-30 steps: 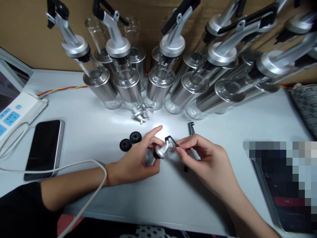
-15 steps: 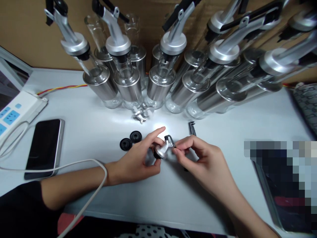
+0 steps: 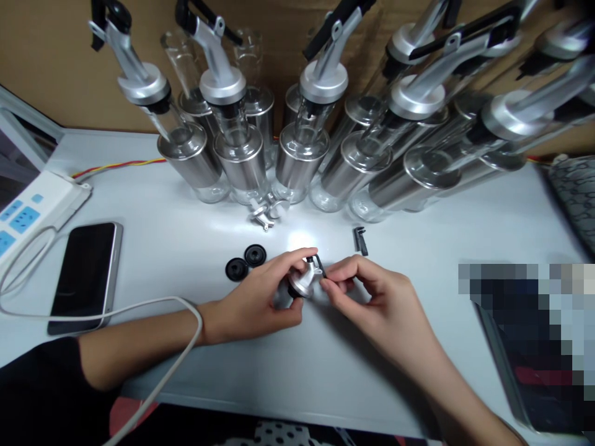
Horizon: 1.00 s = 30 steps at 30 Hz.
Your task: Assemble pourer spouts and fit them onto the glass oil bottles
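Observation:
My left hand [image 3: 263, 297] grips a silver oil bottle pour spout [image 3: 303, 282] with a black base, its index finger stretched over the top of the spout. A thin black lever [image 3: 320, 265] sits against the spout, and my right hand [image 3: 379, 294] pinches its lower end between thumb and fingers. Left of the spout lie two round black stoppers [image 3: 255, 255] on the white table [image 3: 288, 371]. Loose silver spouts [image 3: 263, 217] rest beyond them. Another black lever piece [image 3: 360, 240] lies past my right hand.
Several glass bottles with steel sleeves [image 3: 239, 164] and spouts stand along the back against cardboard [image 3: 37, 68]. A phone [image 3: 83, 279] and a power strip [image 3: 41, 207] are at left; a white cable [image 3: 171, 300] crosses my left forearm. A dark, partly pixelated object [image 3: 493, 359] is at right.
My left index finger has come down onto the top of the lever. The right hand has shifted slightly left, bringing the lever closer to the spout's body.

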Each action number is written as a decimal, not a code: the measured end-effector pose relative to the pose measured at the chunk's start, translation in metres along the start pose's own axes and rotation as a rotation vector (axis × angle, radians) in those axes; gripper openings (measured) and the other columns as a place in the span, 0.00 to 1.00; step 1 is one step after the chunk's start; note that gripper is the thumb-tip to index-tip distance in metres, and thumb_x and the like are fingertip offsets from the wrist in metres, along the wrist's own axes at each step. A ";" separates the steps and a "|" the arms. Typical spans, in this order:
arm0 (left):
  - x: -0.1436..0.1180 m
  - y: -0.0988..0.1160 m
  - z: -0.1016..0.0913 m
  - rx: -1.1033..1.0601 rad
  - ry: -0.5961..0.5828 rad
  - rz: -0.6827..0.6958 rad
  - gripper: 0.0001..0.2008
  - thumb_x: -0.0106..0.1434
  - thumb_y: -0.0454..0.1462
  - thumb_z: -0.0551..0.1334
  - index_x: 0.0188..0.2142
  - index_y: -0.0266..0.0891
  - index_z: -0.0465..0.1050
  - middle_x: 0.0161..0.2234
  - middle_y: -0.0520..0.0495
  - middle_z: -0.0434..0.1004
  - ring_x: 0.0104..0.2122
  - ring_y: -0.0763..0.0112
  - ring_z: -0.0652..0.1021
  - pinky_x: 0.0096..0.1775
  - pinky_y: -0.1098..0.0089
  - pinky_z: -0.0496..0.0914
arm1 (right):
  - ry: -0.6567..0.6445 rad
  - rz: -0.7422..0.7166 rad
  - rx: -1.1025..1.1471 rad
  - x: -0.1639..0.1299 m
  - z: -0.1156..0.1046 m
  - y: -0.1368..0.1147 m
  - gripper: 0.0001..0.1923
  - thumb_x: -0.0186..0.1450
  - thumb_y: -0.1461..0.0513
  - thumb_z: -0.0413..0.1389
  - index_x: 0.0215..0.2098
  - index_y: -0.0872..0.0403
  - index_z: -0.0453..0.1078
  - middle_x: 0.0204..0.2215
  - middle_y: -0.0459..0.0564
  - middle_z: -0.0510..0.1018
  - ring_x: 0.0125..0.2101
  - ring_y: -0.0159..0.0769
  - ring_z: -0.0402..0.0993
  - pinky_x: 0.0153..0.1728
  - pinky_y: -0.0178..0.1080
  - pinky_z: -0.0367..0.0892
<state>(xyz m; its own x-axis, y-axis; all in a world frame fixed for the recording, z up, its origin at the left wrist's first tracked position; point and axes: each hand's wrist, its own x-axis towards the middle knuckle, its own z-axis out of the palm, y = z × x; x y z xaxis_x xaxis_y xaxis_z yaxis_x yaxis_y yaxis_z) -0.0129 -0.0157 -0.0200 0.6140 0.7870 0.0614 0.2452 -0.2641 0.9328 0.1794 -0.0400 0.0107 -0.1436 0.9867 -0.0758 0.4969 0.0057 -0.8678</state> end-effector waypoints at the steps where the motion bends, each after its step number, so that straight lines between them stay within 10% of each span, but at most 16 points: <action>1: 0.000 -0.001 0.000 0.000 0.002 0.002 0.30 0.56 0.30 0.58 0.58 0.41 0.56 0.42 0.46 0.70 0.38 0.72 0.73 0.43 0.71 0.70 | -0.002 -0.001 0.003 0.000 0.000 0.000 0.04 0.61 0.64 0.55 0.27 0.53 0.66 0.25 0.46 0.75 0.25 0.31 0.70 0.24 0.31 0.64; 19: -0.004 0.000 0.004 0.062 0.014 0.038 0.29 0.57 0.33 0.56 0.58 0.40 0.51 0.40 0.46 0.68 0.34 0.72 0.70 0.30 0.75 0.64 | -0.039 -0.008 0.348 0.008 0.004 0.004 0.11 0.54 0.57 0.62 0.29 0.55 0.68 0.23 0.45 0.75 0.24 0.30 0.68 0.26 0.34 0.61; 30: -0.008 -0.001 0.010 0.430 0.017 0.157 0.31 0.55 0.34 0.54 0.59 0.33 0.50 0.39 0.42 0.72 0.39 0.61 0.72 0.45 0.60 0.67 | -0.212 -0.048 0.565 0.009 0.003 0.003 0.15 0.56 0.54 0.62 0.36 0.55 0.69 0.19 0.41 0.73 0.22 0.28 0.66 0.28 0.34 0.61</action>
<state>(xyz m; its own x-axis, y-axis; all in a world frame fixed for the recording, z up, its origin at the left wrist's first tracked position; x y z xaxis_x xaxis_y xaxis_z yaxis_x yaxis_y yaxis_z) -0.0105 -0.0271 -0.0251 0.6567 0.7273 0.1994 0.4420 -0.5854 0.6796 0.1772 -0.0315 0.0060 -0.3510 0.9333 -0.0761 -0.0379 -0.0953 -0.9947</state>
